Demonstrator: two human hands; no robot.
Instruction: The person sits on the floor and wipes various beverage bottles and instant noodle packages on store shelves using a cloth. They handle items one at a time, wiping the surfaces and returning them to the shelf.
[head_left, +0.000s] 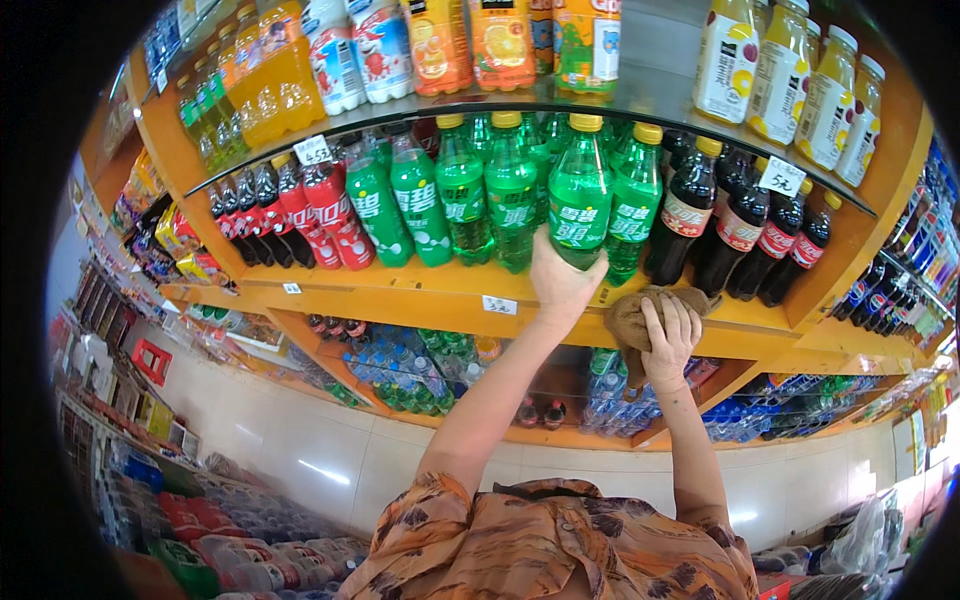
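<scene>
My left hand grips the lower part of a green Sprite bottle with a yellow cap. This bottle stands out in front of its neighbours, and its base is partly hidden by my fingers. To the right, my right hand presses a bunched brown cloth against the front edge of the wooden shelf. Part of the cloth hangs below that edge. Another Sprite bottle stands just right of the held one. Cola bottles are lined up behind the cloth.
Above is a glass shelf carrying juice bottles and orange drinks. Price tags hang at the shelf edges, one left of my arm. Lower shelves hold water bottles. Wrapped bottle packs sit on the floor behind me.
</scene>
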